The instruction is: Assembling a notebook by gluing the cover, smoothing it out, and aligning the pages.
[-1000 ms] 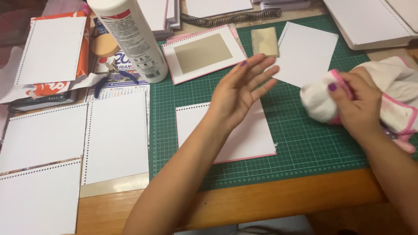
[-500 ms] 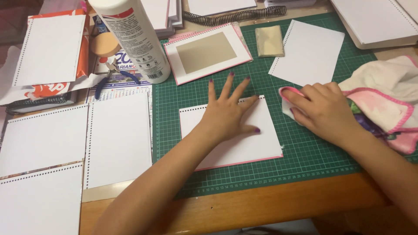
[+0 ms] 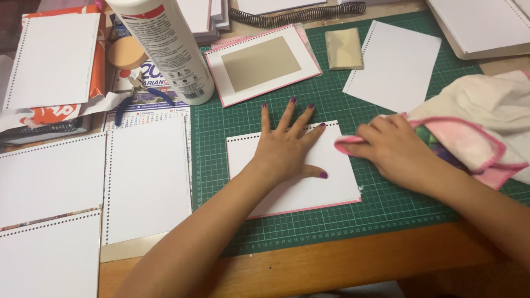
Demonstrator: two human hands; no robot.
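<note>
My left hand [image 3: 287,149] lies flat with the fingers spread wide, palm pressing down on a white punched card with a pink edge [image 3: 309,185] that sits on the green cutting mat [image 3: 386,215]. The card lies near the front edge of the mat, its row of holes along the top side. My right hand [image 3: 395,149] is curled over a bunched fold of a pink-trimmed cloth [image 3: 475,132], holding it down on the mat right at the card's right edge; the rest of the cloth trails off to the right. I cannot tell whether the cloth touches the card itself.

Beyond my left fingers lies a pink-bordered card with a tan panel [image 3: 262,63], and beside it a small tan block [image 3: 343,48] and a loose white sheet [image 3: 395,66]. A tall white glue bottle [image 3: 165,49] stands at the mat's left corner, with blue-handled pliers [image 3: 135,96] lying just left of it. More white punched sheets [image 3: 146,176] cover the wooden counter [image 3: 342,259] to my left, and a black spiral coil [image 3: 301,14] lies at the back.
</note>
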